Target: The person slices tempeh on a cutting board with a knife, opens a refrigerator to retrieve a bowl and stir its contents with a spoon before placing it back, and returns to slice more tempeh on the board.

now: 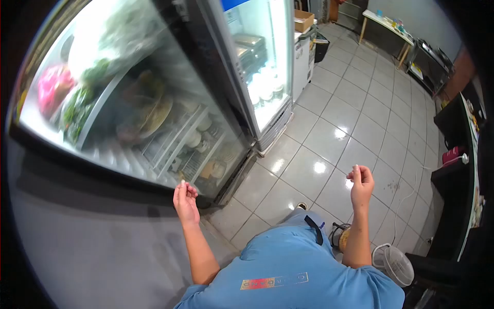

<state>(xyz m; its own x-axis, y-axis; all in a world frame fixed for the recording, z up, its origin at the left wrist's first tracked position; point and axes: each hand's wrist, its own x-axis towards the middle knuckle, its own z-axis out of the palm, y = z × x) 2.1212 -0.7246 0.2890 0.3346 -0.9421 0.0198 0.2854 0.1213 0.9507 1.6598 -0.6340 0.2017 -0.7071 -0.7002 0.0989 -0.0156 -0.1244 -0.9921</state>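
Note:
Both of my hands are raised in front of my blue shirt point(288, 257). My left hand point(186, 202) is beside the lower edge of a glass-door fridge point(170, 129), its fingers bent with thumb and fingertips together; whether anything small is between them cannot be made out. Over the tiled floor point(329, 134), my right hand point(361, 181) is held up with its fingers curled in toward the thumb, and any small thing in it is hidden. Behind the fridge glass are bagged greens point(77, 110), a pink bag point(54, 88) and shelves with containers.
A second lit fridge point(265, 67) stands beyond the first. A black counter point(458, 180) runs along the right. A white fan point(393, 263) and a cable are on the floor at lower right. Farther back stand a small table point(386, 23) and a cardboard box point(303, 20).

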